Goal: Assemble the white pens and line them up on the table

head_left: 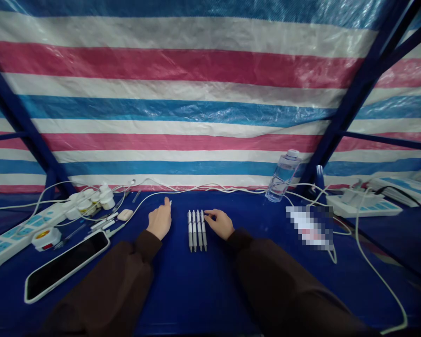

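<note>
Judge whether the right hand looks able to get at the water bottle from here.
Probably yes: nothing seen stands between the right hand, at the row of pens, and the water bottle, though it seems to need reaching forward, and white cables run by the base.

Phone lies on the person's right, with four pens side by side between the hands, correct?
Not quite: the head view shows the phone on the person's left. The four pens do lie side by side between the left hand and right hand.
</note>
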Motion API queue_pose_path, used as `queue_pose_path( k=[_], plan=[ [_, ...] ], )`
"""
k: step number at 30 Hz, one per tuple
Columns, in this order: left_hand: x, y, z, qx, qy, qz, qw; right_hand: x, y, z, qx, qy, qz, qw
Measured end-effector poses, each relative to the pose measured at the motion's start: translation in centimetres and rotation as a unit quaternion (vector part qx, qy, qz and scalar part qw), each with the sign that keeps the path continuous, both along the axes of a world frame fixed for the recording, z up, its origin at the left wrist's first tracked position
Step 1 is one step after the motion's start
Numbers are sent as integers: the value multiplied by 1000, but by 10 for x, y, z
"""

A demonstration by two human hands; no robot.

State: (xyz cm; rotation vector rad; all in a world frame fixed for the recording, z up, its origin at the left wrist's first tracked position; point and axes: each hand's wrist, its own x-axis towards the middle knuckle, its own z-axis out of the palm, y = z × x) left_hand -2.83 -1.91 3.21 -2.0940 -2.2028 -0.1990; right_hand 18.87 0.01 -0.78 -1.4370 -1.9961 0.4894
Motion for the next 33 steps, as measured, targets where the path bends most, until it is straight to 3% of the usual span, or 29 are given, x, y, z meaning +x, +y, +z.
queue_pose_path(
  k=[7,11,16,20,23,26,30,33],
  plan=[
    [4,3,-4,186,-14,-47,981,0,3,-5,28,37,-28,999],
    [5,1,-5,270,-72,-168,945,2,6,-11,80,44,-35,995],
    [10,-5,-9,270,-146,-351,885,5,4,-6,194,46,-62,978],
    [14,-8,-13,218,-174,-414,867,6,-1,2,250,11,-41,967],
    [15,-9,-15,195,-181,-403,876,4,-2,4,248,-29,-13,968],
    [15,-8,-16,198,-171,-350,899,4,-3,3,240,-30,4,970],
    [14,-5,-15,262,-143,-280,912,3,-3,3,239,-22,19,971],
    [14,-2,-15,302,-128,-266,907,3,-5,5,232,-29,31,972]
  ],
)
